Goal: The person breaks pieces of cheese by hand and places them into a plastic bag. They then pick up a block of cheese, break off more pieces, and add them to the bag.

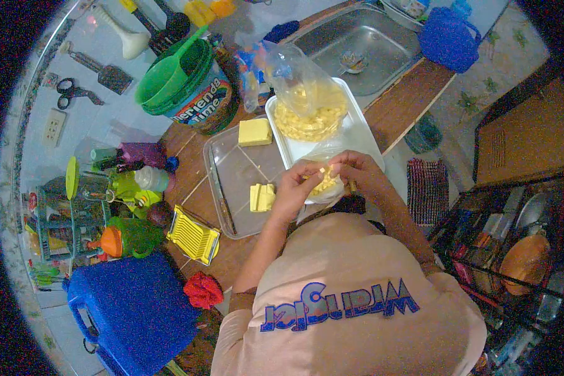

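Pinching a clear bag [325, 192], left hand [292, 183] and right hand [361, 170] front a "Wrangler" shirt [357, 269].

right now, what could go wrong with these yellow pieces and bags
The yellow pieces might spill if the left hand or right hand slips at the small bag. The large bag, resting on the white tray, could slump. The cut block might get nudged by the nearby left wrist.

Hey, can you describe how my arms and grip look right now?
Your arms are bare below short sleeves, part of a light peach shirt with blue "Wrangler" lettering. Left grip and right grip are ungloved.
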Motion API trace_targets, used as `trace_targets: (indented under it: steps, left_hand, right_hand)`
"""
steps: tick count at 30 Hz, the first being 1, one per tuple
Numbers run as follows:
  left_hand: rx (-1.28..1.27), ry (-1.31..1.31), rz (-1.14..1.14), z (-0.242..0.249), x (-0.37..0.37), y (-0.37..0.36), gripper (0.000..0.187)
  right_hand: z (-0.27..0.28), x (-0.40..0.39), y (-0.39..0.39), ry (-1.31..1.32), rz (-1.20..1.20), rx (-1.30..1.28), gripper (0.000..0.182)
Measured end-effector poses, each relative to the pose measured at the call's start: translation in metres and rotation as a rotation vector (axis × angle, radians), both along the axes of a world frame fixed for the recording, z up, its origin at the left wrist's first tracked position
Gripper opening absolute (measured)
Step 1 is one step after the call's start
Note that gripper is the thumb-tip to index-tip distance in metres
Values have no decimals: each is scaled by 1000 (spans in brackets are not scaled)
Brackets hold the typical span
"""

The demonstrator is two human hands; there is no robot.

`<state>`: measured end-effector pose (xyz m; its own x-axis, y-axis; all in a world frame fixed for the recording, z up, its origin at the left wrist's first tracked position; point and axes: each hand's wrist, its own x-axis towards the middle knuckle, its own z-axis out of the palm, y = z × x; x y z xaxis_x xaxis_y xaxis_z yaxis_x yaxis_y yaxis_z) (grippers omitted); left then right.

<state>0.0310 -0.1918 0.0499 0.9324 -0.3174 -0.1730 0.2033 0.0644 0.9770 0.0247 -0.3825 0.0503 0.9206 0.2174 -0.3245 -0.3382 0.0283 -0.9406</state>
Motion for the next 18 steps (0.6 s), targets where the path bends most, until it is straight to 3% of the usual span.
trace_targets:
  steps: [9, 15, 18]
  left_hand:
    - [92, -96, 20, -12, 2, 5, 22]
    - [77, -79, 41, -11, 1, 2, 18]
    - [96, -70, 17, -2, 0, 0, 16]
  right_hand:
    - [6, 0, 2, -78, 10, -199, 25]
    - [11, 1, 4, -59, -96, 26, 21]
    - [-1, 4, -1, -78, 21, -178, 20]
